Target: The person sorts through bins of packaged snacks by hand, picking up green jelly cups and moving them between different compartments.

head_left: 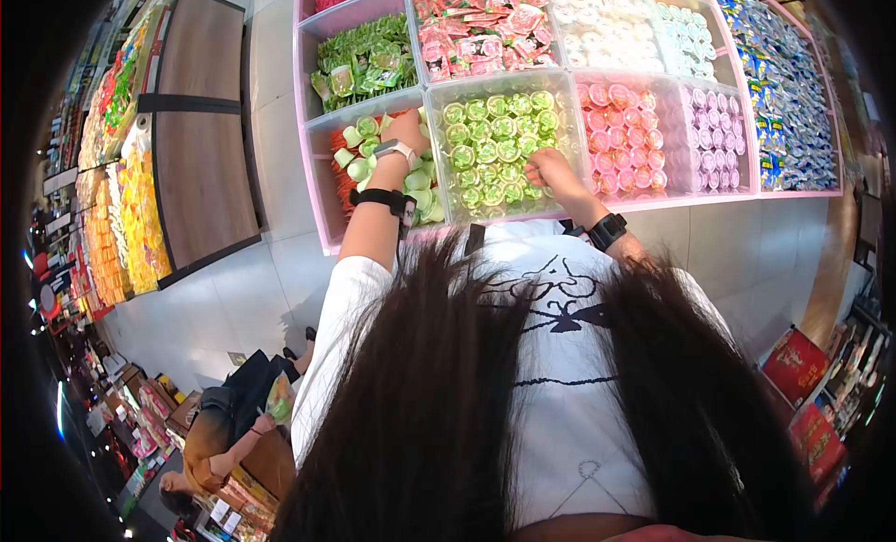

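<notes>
My left hand (403, 131) reaches down into a clear bin (322, 140) where pale green cups (422, 180) lie jumbled over red packets (343, 180). Its fingers are hidden behind the back of the hand, among the cups. My right hand (553, 168) is over the neighbouring bin, with its fingers curled in at the right side of rows of green-topped jelly cups (485, 154). These cups mostly stand upright, lids up. What the right fingers hold, if anything, I cannot tell.
Bins of orange-pink cups (621, 140) and purple cups (714, 136) stand to the right, then blue packets (793, 84). Green packets (369, 61) and pink packets (485, 28) fill bins behind. Another display stand (201, 159) is at left; a person (219, 439) is at lower left.
</notes>
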A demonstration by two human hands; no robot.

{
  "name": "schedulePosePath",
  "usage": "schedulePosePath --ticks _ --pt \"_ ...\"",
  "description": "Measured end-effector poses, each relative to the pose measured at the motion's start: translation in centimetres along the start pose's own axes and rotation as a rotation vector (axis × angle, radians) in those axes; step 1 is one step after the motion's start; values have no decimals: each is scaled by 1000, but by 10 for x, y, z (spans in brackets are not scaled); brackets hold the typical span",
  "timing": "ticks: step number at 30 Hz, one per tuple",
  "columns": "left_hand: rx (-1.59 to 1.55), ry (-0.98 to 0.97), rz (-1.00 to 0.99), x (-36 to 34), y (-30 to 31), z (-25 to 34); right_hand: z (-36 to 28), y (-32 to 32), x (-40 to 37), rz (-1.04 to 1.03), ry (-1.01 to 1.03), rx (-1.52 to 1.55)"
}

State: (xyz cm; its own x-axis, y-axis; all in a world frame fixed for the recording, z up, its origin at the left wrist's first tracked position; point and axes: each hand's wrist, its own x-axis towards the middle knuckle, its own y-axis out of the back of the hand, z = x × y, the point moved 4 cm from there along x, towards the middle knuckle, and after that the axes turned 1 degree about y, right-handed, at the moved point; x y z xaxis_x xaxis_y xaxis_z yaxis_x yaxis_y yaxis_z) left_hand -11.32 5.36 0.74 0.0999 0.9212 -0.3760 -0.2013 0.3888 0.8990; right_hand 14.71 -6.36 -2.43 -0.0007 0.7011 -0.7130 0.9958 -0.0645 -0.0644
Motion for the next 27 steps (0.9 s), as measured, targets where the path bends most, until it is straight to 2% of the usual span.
schedulePosePath --ticks 1,5,6,9,10,12,13,15,16,20,22,23,25,27 --pt "-8 22 23 0 -3 1 -4 -5 -1 -16 30 -1" --pt "-50 -90 185 -16 8 -2 -17 -19 -11 -106 144 -1" --pt "-66 -84 289 -26 20 -3 -20 -24 -12 -128 166 -22" --pt "-578 157 459 -49 38 -15 -36 -48 -29 -288 176 14" --pt "-713 191 404 -56 39 -12 -44 -58 -40 -354 158 85" --pt "-967 145 121 -74 40 19 -48 -72 -46 -543 124 230" --pt "-1089 123 -23 -82 35 34 -49 -76 -48 -541 106 300" --pt "-1122 61 -96 -92 21 57 -53 -81 -54 -532 71 440" --pt "-1139 25 -137 -94 16 67 -48 -75 -52 -425 33 398" --pt "-911 -53 -165 -91 4 83 -33 -59 -47 -433 36 564" --pt "-826 -151 -66 -92 1 86 -24 -47 -39 -379 -4 754" --pt "-782 -205 -18 -93 5 89 -12 -37 -26 -342 -55 917" --pt "-806 -173 -27 -95 13 86 6 -19 -1 -258 -155 1245" --pt "-857 -119 -74 -96 18 80 20 -2 14 -59 -151 1264"
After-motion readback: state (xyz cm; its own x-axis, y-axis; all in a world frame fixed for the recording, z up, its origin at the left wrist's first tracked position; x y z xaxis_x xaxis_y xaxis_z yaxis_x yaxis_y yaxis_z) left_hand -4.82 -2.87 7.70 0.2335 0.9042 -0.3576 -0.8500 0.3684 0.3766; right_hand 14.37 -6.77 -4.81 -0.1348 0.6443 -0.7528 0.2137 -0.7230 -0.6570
